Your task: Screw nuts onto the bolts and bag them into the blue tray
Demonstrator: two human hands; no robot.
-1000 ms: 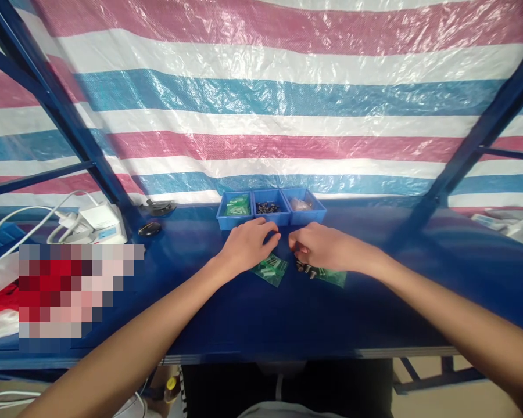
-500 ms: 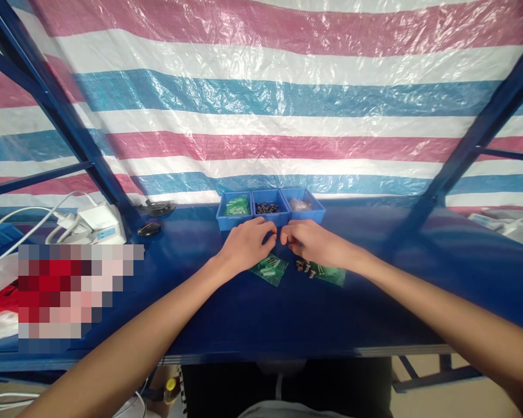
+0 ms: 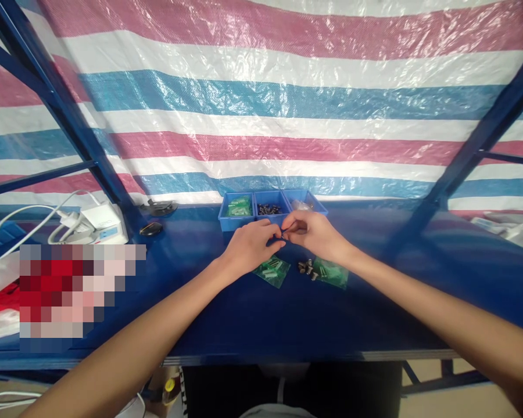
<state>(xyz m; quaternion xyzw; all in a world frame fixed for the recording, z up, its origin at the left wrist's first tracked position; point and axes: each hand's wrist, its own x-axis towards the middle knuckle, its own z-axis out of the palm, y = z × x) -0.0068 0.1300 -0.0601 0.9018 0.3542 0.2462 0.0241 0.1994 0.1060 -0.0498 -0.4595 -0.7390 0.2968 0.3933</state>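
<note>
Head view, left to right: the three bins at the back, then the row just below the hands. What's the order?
Back: left bin with green packets → middle bin with small dark parts → right bin, contents partly hidden.
Front: left green packet → loose metallic parts → right green packet.

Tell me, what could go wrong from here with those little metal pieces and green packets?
The left hand and right hand have their fingers close together; anything pinched there is too small to make out and might slip.

The loose metal pieces lie beside the right green packet, so a brush of the right hand could scatter them.

The left hand is close to the left green packet and might nudge it.
</note>
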